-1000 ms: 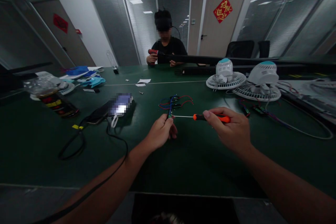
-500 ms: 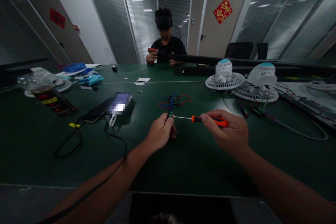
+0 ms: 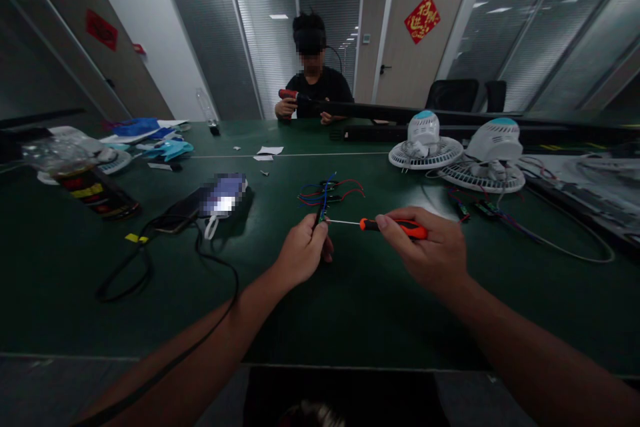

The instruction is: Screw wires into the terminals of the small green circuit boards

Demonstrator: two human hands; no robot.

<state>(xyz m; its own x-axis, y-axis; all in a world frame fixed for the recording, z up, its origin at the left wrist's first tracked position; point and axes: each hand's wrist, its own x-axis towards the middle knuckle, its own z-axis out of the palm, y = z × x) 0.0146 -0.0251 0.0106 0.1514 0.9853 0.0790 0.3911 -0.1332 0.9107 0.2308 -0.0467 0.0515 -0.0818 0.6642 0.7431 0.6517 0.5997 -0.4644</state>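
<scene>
My left hand [image 3: 303,250] pinches a small circuit board [image 3: 322,216] with green on its face and blue wires rising from its far end. Fingers and thumb cover its lower part. In my right hand [image 3: 434,247] is a screwdriver [image 3: 395,227] with an orange and black handle, held level and pointing left. Its thin shaft reaches the board's edge by my left thumb; whether the tip touches a screw is too small to tell. Just beyond lie more small boards [image 3: 330,199] with red and blue wires on the green table [image 3: 360,320].
Two white fan parts [image 3: 425,147] and wired boards [image 3: 485,208] lie to the right. A phone [image 3: 224,195], a black cable [image 3: 220,259] crossing my left forearm, and a dark-labelled bottle [image 3: 95,190] are at left. Across the table, a person [image 3: 320,87] holds a red power tool.
The whole view has shifted slightly, so things appear a little further left. Both hands keep their holds, and the screwdriver stays against the board with its handle marginally closer to it.
</scene>
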